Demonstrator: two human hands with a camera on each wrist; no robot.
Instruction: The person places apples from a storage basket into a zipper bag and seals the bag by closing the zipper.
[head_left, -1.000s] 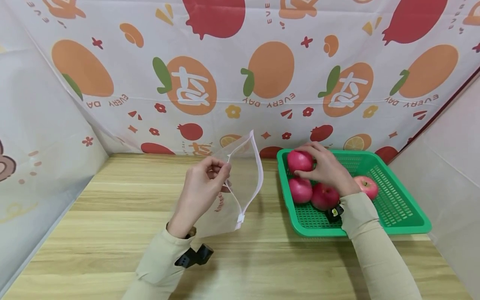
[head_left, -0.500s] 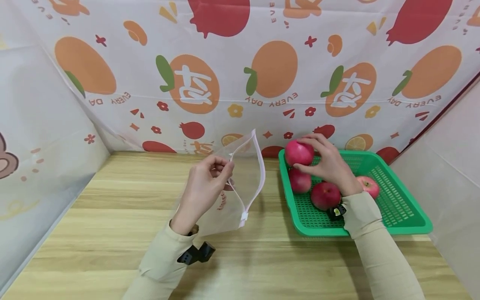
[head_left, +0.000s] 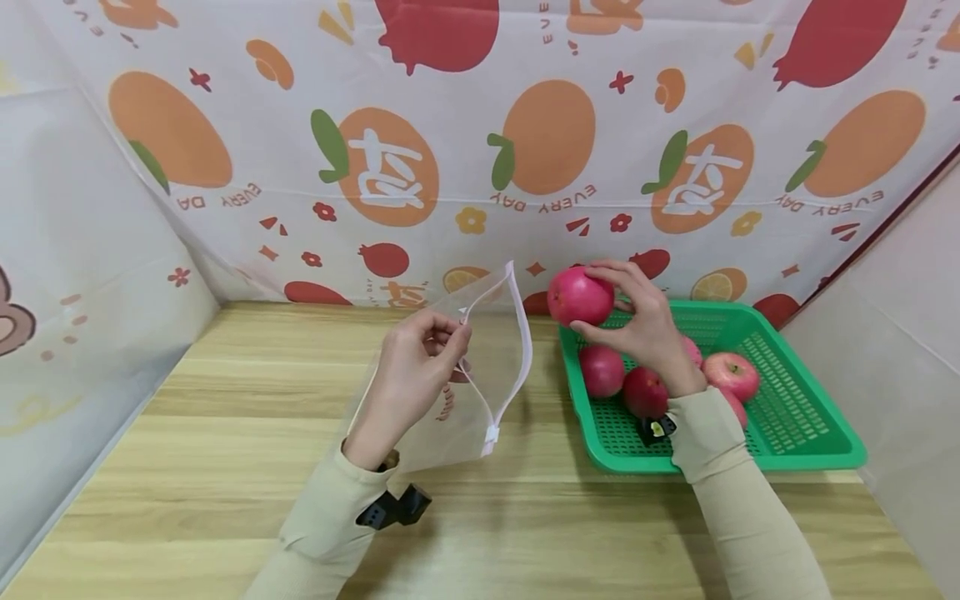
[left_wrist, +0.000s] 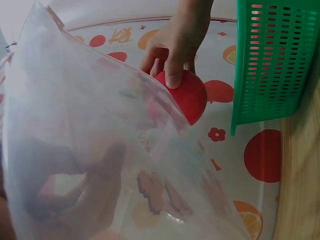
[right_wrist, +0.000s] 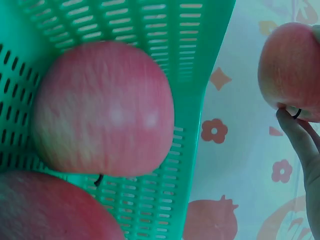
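Note:
My left hand [head_left: 420,367] pinches one edge of a clear zip bag [head_left: 457,425] between thumb and fingers. The bag's mouth gapes toward the right, with its white slider [head_left: 491,434] at the lower corner. Faint print shows on the film. In my right hand [head_left: 647,321] is a red apple [head_left: 579,297], gripped between thumb and fingers above the basket's left rim. The right wrist view shows this held apple [right_wrist: 290,70] by its stem end. Seen from the left wrist, the bag [left_wrist: 100,115] partly covers the held apple [left_wrist: 187,97].
A green plastic basket [head_left: 825,425] stands at the right of the wooden table [head_left: 247,467]. Several apples lie in it, among them one near the left wall [head_left: 602,372] and a paler one [head_left: 731,377]. Behind hangs a fruit-printed cloth [head_left: 465,150].
My right hand has lifted the apple from the basket's back left corner and carried it up and left toward the bag. My left hand and the bag have barely moved.

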